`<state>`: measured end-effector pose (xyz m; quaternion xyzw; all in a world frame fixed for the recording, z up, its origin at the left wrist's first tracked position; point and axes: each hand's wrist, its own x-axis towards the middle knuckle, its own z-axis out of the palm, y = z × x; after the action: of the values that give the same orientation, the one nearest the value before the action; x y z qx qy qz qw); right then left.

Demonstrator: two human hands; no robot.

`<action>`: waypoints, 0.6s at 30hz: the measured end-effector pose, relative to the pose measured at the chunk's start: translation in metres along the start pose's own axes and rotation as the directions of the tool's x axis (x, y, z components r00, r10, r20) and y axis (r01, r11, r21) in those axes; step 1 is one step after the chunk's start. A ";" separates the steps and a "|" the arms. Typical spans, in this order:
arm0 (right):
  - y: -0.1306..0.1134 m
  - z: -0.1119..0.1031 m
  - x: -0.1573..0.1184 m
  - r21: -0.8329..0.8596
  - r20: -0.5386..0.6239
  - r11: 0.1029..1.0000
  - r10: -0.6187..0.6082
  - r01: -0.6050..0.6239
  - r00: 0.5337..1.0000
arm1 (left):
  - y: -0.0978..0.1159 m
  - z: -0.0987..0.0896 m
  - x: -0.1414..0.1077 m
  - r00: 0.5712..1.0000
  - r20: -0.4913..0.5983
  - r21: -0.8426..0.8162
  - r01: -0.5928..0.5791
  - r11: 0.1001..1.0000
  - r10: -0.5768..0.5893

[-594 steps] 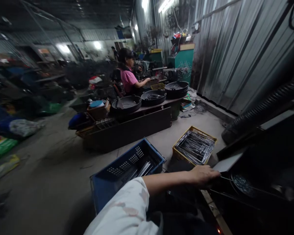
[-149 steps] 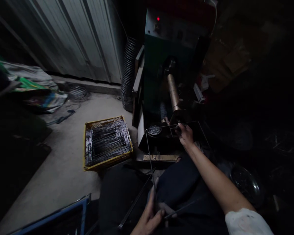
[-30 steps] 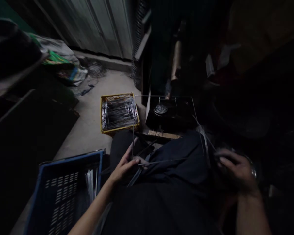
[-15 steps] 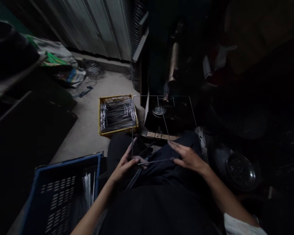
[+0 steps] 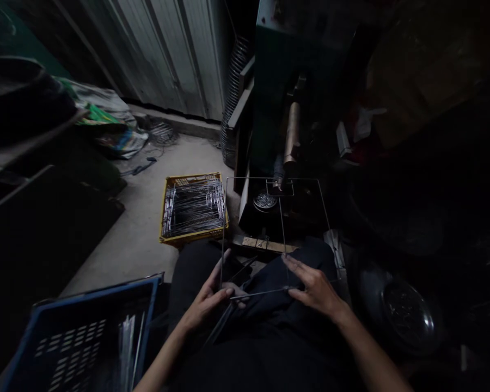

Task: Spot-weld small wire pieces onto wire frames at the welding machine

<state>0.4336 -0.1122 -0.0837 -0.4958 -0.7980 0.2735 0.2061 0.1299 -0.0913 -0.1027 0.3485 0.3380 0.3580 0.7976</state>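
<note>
A rectangular frame of thin steel wire (image 5: pixel 271 178) stands out from my lap towards a welding machine, with a smaller wire piece (image 5: pixel 280 188) lying across its far end. My left hand (image 5: pixel 209 300) grips the frame's near left corner, with dark rods (image 5: pixel 218 326) running below it. My right hand (image 5: pixel 314 289) pinches the near bar at its right end. Beneath the far end sit a round dish of small metal parts (image 5: pixel 264 200) and a copper electrode (image 5: pixel 292 133) on the green machine (image 5: pixel 273 54).
A yellow crate (image 5: pixel 194 209) packed with wire frames stands on the concrete floor to my left. A blue crate (image 5: pixel 85 337) holding wires sits at lower left. A round dark pan (image 5: pixel 408 318) lies at my right. Corrugated metal wall (image 5: pixel 167 49) and a ribbed hose (image 5: pixel 234 103) stand behind.
My right hand has come in from the far right to the frame's near bar. The left hand has kept its hold, and the whole scene has shifted slightly lower in view.
</note>
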 end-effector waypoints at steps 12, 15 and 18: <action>0.007 -0.004 0.010 -0.026 -0.025 1.000 -0.007 0.006 1.000 | 0.001 -0.004 0.013 1.000 0.001 -0.010 -0.005 1.000 0.005; 0.007 -0.006 0.013 -0.032 -0.025 0.999 0.002 -0.002 1.000 | 0.003 -0.006 0.018 0.999 0.026 -0.026 -0.034 0.999 0.035; 0.006 -0.008 0.015 -0.032 -0.024 0.999 0.018 -0.019 1.000 | 0.003 -0.008 0.021 0.998 0.038 -0.031 -0.043 0.999 0.044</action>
<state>0.4361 -0.0945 -0.0807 -0.5098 -0.7952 0.2566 0.2049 0.1333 -0.0700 -0.1103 0.3505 0.3092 0.3736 0.8012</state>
